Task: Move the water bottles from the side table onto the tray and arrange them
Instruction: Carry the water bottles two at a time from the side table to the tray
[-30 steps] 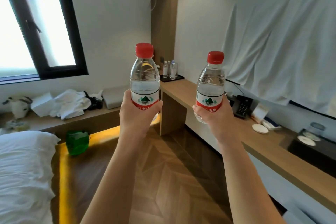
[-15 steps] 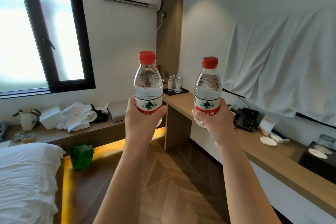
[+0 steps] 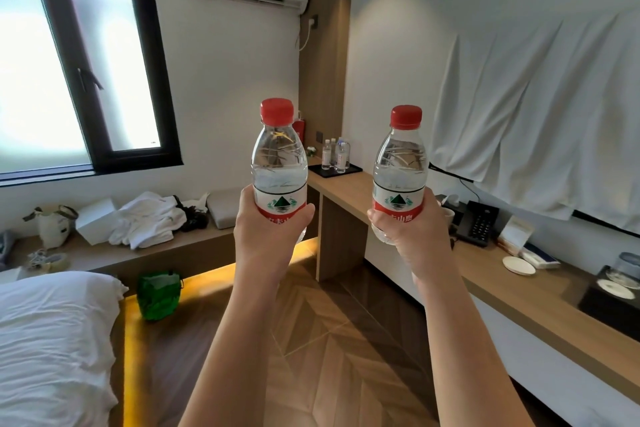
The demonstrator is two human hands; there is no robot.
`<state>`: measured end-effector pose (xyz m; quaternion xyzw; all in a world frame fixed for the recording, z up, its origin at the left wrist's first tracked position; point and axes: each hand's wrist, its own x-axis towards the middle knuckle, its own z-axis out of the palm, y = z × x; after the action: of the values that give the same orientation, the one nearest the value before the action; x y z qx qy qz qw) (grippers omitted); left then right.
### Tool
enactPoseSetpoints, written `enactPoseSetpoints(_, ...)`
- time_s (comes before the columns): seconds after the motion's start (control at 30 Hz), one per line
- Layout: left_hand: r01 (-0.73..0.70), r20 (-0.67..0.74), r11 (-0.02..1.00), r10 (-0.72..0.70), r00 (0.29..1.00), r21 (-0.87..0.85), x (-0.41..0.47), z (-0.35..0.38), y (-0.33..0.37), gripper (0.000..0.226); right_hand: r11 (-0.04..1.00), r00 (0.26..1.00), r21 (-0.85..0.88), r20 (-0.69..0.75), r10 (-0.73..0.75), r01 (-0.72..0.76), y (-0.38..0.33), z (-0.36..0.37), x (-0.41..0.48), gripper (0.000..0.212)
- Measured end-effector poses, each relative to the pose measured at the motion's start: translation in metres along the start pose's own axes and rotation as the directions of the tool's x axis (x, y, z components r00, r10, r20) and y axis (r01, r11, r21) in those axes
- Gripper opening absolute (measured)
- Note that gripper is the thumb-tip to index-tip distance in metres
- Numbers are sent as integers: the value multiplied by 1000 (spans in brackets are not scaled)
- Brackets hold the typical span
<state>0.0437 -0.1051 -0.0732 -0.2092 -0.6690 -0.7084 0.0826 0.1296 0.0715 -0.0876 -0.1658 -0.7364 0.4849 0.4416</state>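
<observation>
My left hand (image 3: 268, 236) grips a clear water bottle with a red cap (image 3: 279, 163) around its lower half, holding it upright at arm's length. My right hand (image 3: 412, 236) holds a second red-capped water bottle (image 3: 400, 166) the same way, a little to the right. Far behind them a small black tray (image 3: 349, 170) sits on the far end of the wooden counter (image 3: 346, 184), with several small bottles (image 3: 335, 156) standing on it.
The long wooden counter along the right wall carries a black phone (image 3: 478, 222), a white coaster (image 3: 518, 265) and a dark box (image 3: 609, 298). A bed (image 3: 52, 340) fills the lower left. A green bag (image 3: 158, 295) sits on the wood floor below a bench with towels (image 3: 145, 222).
The view has tilted upward and moved forward, so the far tray looks larger. Both hands still hold their bottles upright in the same grip.
</observation>
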Motion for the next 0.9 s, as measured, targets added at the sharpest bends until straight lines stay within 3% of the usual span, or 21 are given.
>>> enactPoseSetpoints(0.5,28,13,999,-28,1000,16,41,15,-53,64,998,998,9,-3,59,-59,44,25,29,68)
enactPoseSetpoints(0.9,25,-21,998,-24,999,60,163,107,-119,67,998,999,-44,30,38,-37,132,66,173,67)
